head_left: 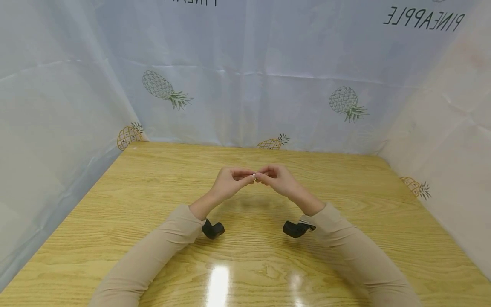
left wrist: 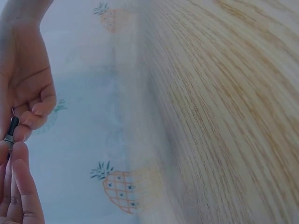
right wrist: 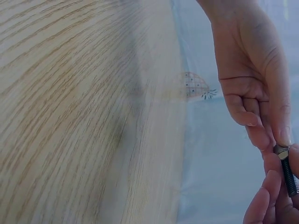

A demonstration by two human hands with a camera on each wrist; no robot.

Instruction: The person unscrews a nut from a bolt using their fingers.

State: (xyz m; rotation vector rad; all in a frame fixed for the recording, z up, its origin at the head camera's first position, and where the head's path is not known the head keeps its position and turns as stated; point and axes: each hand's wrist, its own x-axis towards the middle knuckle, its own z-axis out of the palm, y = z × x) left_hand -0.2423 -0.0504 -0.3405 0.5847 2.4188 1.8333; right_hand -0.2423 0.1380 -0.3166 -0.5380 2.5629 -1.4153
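Observation:
Above the table, a small bolt (right wrist: pixel 288 175) with a dark threaded shank spans the fingertips of both hands. Toward the left hand's end of the shank is a shiny metal hex piece (right wrist: pixel 282 151). My left hand (head_left: pixel 225 184) pinches the bolt around this hex end with thumb and fingers. From the other side my right hand (head_left: pixel 283 181) holds the threaded end between its thumb and fingers. In the head view only a small glint of the bolt (head_left: pixel 254 174) shows where the fingertips meet. The left wrist view also shows the dark shank (left wrist: pixel 14 124) between the hands.
Beneath the hands lies a wood-grain table (head_left: pixel 253 264) with bright reflections near its front. A pale curtain (head_left: pixel 245 102) printed with pineapples rises behind and at both sides. Black curved pieces (head_left: pixel 294 229) stick out by the sleeve cuffs.

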